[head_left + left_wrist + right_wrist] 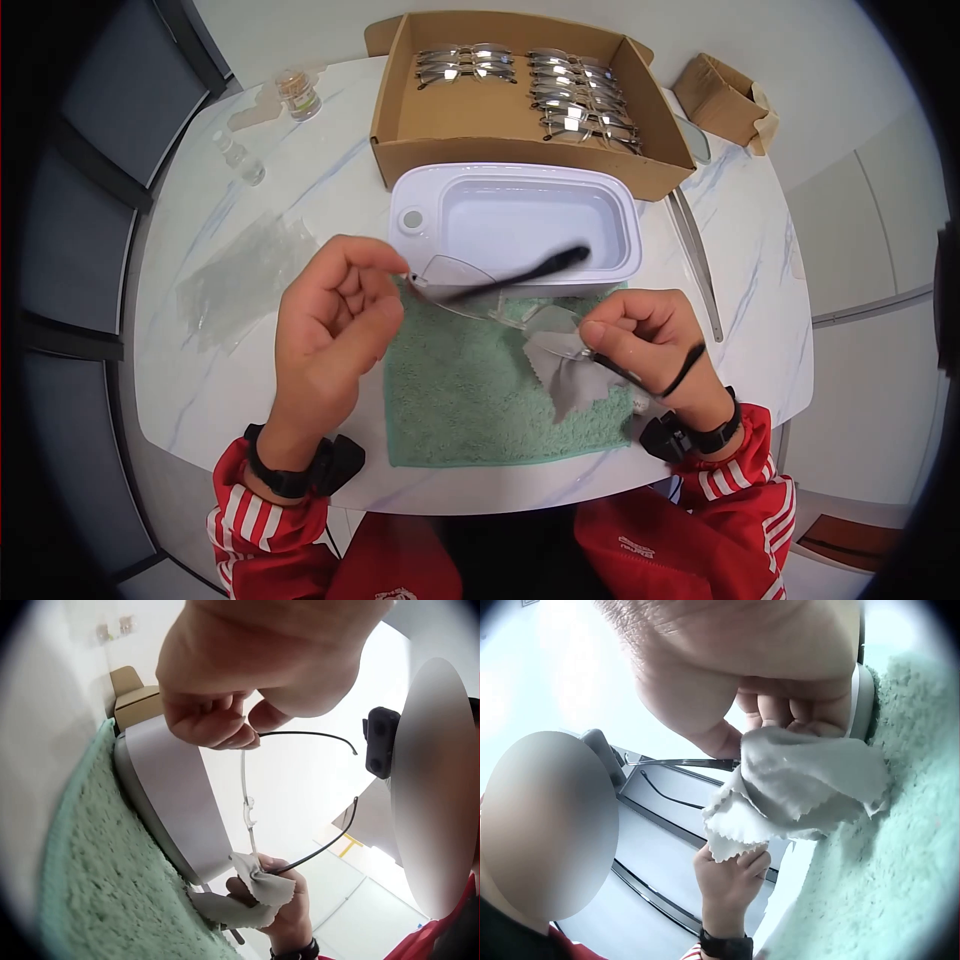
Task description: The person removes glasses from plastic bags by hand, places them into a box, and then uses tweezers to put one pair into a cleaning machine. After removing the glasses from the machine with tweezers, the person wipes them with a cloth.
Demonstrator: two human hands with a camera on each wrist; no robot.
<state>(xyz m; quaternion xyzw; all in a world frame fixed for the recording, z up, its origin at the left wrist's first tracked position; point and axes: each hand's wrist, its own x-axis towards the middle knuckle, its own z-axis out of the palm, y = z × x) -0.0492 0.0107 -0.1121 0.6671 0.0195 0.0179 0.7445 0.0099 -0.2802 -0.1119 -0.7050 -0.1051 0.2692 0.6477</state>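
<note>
A pair of eyeglasses (478, 315) with clear lenses and dark temples is held in the air above the green towel (450, 420), temples unfolded toward the person. My left hand (335, 330) pinches the frame near one hinge, fingertips at the temple's base in the left wrist view. At the opposite hinge, my right hand (650, 335) grips the frame together with a grey cleaning cloth (575, 385). The cloth (802, 780), with its zigzag edge, hangs below the right fingers and covers part of that lens.
Behind the towel stands a white basin (405, 255) of liquid. Farther back, a cardboard box (450, 120) holds several eyeglasses in two rows. Clear plastic bags (245, 280), a small bottle (240, 160) and a jar (297, 95) lie left; a small carton (720, 95) stands right.
</note>
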